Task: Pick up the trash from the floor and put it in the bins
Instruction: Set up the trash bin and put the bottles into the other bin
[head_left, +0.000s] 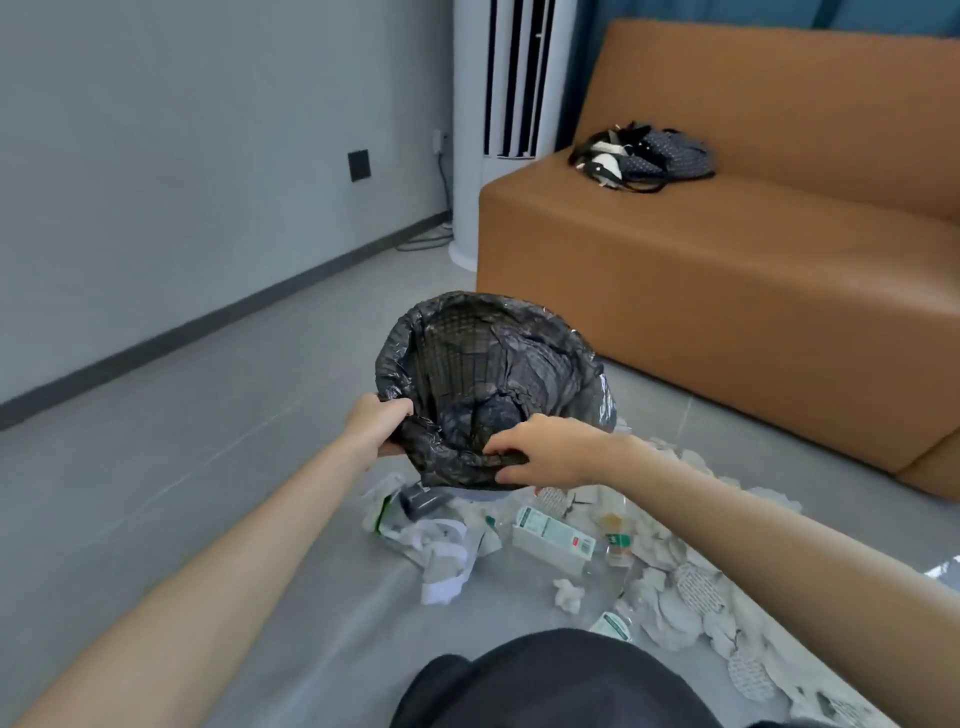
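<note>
A mesh bin lined with a black plastic bag (488, 364) is tilted with its mouth toward me, held above the floor. My left hand (375, 423) grips its near-left rim. My right hand (545, 454) grips the near-right rim, fingers pinching the bag. Beneath and to the right lies scattered trash: crumpled white paper (441, 551), a white and green carton (553, 535), a clear plastic bottle (615, 540) and several paper scraps (680, 597). The bin's inside looks empty apart from the bag.
An orange sofa (727, 291) stands at the right with a dark bag (649, 156) on its seat. A white tower fan (511, 119) stands in the corner, its cable along the grey wall. Grey floor (182, 441) spreads to the left.
</note>
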